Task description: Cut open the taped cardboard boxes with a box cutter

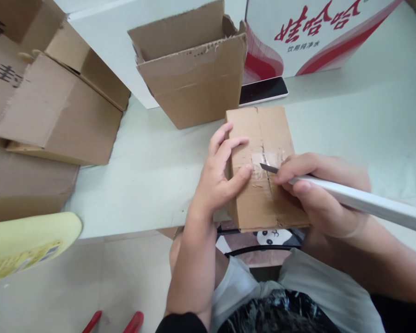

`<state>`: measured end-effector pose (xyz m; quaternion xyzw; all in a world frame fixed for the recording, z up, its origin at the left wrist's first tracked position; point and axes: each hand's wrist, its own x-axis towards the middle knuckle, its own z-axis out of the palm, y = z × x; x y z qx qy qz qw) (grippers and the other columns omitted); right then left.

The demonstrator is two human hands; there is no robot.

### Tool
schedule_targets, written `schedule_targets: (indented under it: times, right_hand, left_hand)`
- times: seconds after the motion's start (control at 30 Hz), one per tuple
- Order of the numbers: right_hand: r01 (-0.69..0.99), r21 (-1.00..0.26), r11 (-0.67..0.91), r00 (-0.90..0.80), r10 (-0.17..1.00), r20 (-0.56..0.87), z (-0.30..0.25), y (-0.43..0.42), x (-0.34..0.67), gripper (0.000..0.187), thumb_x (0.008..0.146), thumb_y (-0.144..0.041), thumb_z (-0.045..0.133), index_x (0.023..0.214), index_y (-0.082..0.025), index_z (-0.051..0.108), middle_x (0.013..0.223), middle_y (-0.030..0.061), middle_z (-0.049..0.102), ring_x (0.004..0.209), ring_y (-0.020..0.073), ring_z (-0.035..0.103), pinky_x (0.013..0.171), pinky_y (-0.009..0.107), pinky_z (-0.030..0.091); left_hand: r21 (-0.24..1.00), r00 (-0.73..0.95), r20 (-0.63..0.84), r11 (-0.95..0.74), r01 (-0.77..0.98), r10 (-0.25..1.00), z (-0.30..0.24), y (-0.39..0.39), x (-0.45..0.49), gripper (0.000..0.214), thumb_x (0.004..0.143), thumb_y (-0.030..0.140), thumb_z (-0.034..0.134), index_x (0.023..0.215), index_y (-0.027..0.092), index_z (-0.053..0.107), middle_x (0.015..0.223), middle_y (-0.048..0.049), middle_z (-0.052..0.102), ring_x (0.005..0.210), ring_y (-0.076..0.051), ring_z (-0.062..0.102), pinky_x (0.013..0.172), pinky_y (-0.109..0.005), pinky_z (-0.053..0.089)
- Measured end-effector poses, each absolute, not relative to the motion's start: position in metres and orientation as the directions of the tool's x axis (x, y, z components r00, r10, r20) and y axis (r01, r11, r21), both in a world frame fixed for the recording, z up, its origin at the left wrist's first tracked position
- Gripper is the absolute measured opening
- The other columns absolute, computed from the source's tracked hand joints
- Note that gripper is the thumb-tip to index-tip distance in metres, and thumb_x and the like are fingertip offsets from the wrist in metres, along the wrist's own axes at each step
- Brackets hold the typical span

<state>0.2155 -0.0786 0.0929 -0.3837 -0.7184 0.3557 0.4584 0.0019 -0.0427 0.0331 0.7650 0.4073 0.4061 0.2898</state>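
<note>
A small brown cardboard box [247,203] lies at the table's front edge, with clear tape across the seam on its top. My left hand [219,173] holds it at the left side, thumb and fingers spread over the edge onto the top. In my right hand [319,194] is a utility knife [353,196] with a long pale handle, gripped near the front. Its dark blade sticks out over the taped middle of the box, close to my left thumb. Whether the blade tip touches the tape I cannot tell.
An open cardboard box [197,83] stands behind, next to a phone [265,91] and a white carton [319,27] with red print. Several larger cardboard boxes [65,115] crowd the left. A yellow-green object [31,245] juts in at lower left.
</note>
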Motion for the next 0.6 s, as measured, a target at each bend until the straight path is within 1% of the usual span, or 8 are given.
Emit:
schedule_targets:
  times: [0.33, 0.6]
  right_hand:
    - [0.216, -0.857, 0.469, -0.302, 0.866, 0.398, 0.0925, -0.0773, 0.2161, 0.018, 0.102, -0.033, 0.060, 0.092, -0.024, 0.072, 0.068, -0.0028, 0.063, 0.050, 0.0096, 0.049, 0.049, 0.026, 0.039]
    - [0.196, -0.849, 0.491, -0.308, 0.853, 0.422, 0.0942, -0.0758, 0.2145, 0.016, 0.100, -0.029, 0.060, 0.090, -0.023, 0.071, 0.066, -0.0036, 0.063, 0.049, 0.0077, 0.048, 0.047, 0.025, 0.037]
  left_hand:
    - [0.765, 0.335, 0.404, -0.515, 0.387, 0.851, 0.0326, -0.0416, 0.0017, 0.056, 0.098, 0.069, 0.052, 0.139, 0.030, 0.052, 0.168, -0.0137, 0.034, 0.158, -0.036, 0.037, 0.119, -0.055, 0.049]
    - [0.754, 0.334, 0.409, -0.520, 0.401, 0.849, 0.0320, -0.0411, 0.0020, 0.057, 0.099, 0.071, 0.050, 0.139, 0.031, 0.051, 0.168, -0.0135, 0.035, 0.157, -0.035, 0.039, 0.119, -0.055, 0.050]
